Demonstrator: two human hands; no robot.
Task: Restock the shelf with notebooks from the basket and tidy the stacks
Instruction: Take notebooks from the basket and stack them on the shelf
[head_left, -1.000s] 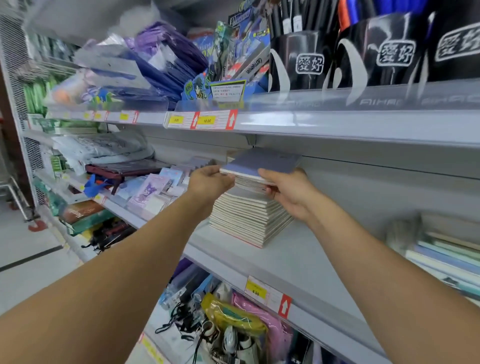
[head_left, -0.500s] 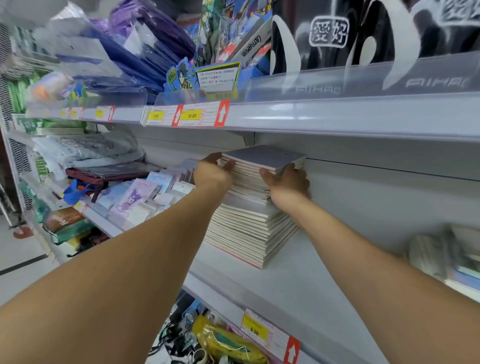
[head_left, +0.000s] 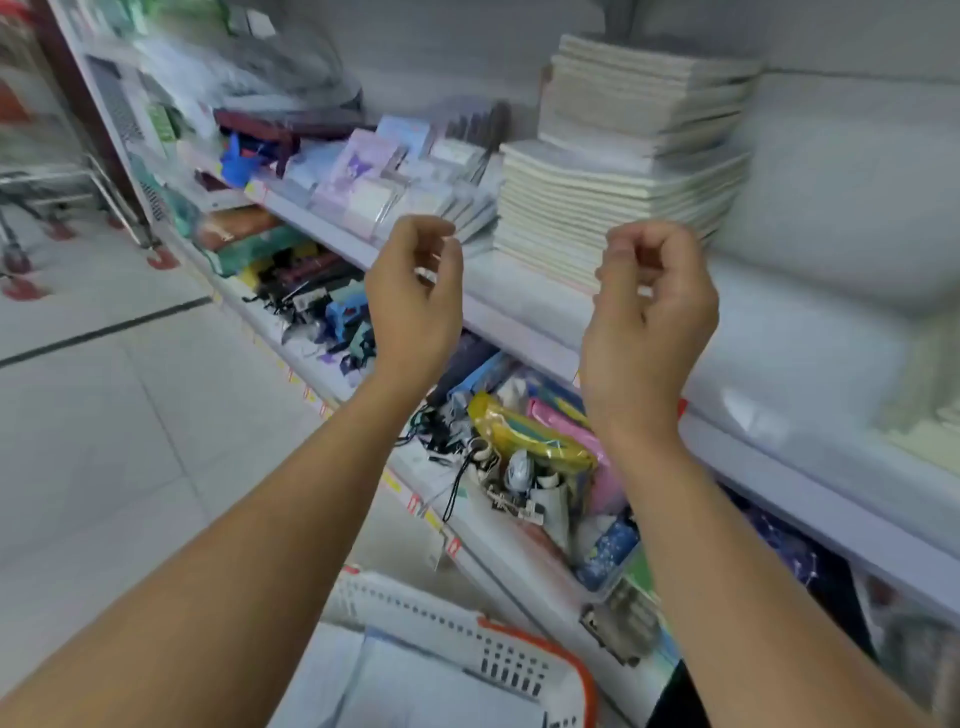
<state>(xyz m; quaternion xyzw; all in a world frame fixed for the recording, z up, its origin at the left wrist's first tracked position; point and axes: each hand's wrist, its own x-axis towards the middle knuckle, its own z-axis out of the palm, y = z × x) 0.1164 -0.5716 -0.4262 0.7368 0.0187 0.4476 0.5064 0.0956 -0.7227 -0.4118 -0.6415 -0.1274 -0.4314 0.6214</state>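
Notebooks (head_left: 623, 171): stacked on the shelf (head_left: 519, 306), upper right.
Left hand (head_left: 415, 296): middle of the picture, fingers loosely curled, holding nothing.
Right hand (head_left: 649, 312): same, empty.
Basket (head_left: 467, 644): bottom middle.

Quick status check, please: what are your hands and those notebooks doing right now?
Left hand and right hand empty, fingers loosely curled, off the shelf. Notebook stack sits alone, upper half skewed. Basket below; nothing in the way.
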